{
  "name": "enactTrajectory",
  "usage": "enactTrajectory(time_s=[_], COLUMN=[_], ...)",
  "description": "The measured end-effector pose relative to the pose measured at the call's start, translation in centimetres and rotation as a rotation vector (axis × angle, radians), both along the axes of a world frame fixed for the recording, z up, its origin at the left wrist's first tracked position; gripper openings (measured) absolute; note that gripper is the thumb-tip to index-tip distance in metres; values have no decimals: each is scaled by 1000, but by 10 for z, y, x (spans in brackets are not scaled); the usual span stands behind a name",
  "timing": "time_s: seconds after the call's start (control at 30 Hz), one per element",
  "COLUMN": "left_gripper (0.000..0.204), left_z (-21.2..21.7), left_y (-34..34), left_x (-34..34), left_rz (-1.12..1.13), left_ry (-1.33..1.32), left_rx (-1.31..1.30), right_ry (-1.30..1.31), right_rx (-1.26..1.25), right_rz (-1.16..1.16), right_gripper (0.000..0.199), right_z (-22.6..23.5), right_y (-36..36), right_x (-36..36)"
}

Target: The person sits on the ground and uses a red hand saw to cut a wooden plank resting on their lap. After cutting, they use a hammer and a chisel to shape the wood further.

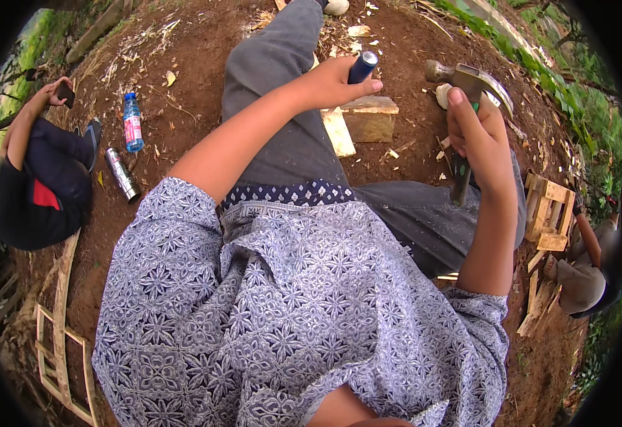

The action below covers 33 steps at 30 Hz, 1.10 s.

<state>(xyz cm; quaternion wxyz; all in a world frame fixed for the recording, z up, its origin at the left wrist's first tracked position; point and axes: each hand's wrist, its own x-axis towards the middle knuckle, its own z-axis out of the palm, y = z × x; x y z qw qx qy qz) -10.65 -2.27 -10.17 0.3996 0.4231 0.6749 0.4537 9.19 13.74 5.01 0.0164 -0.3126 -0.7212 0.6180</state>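
Observation:
My left hand point(331, 84) is closed around a dark blue handle point(363, 67) with a shiny metal cap on its end, like a chisel's. The rest of that tool is hidden behind my hand and leg. My right hand point(480, 135) grips a claw hammer point(469, 80) by its dark and green handle, head up, held over my right leg. A wooden block point(371, 122) lies on the ground between my legs. Against it rests a paler flat piece of wood point(338, 133). Hammer and blue handle are well apart.
On the left are a water bottle point(133, 122), a silver flask point(122, 175) and a seated person point(47, 156) holding a phone. A wooden frame point(60, 388) lies lower left. A slatted wooden piece point(549, 210) and another person point(585, 277) are at right. Wood chips litter the soil.

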Motion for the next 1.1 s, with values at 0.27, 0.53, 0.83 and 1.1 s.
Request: enactTrajectory(time_s=[0.27, 0.53, 0.83, 1.1], left_gripper=[36, 35, 34, 34], left_z=[-12, 0, -7, 0], left_y=[-5, -7, -10, 0], left_x=[5, 6, 7, 16], left_rz=[2, -20, -52, -126], left_ry=[52, -29, -46, 13], left_rx=[15, 23, 46, 59], right_ry=[26, 34, 30, 33], right_rx=[-27, -165, -121, -139], right_rz=[-17, 9, 37, 3], right_gripper=[35, 31, 27, 27], right_z=[6, -7, -6, 0], right_y=[-9, -3, -4, -3], right_x=[2, 11, 8, 10])
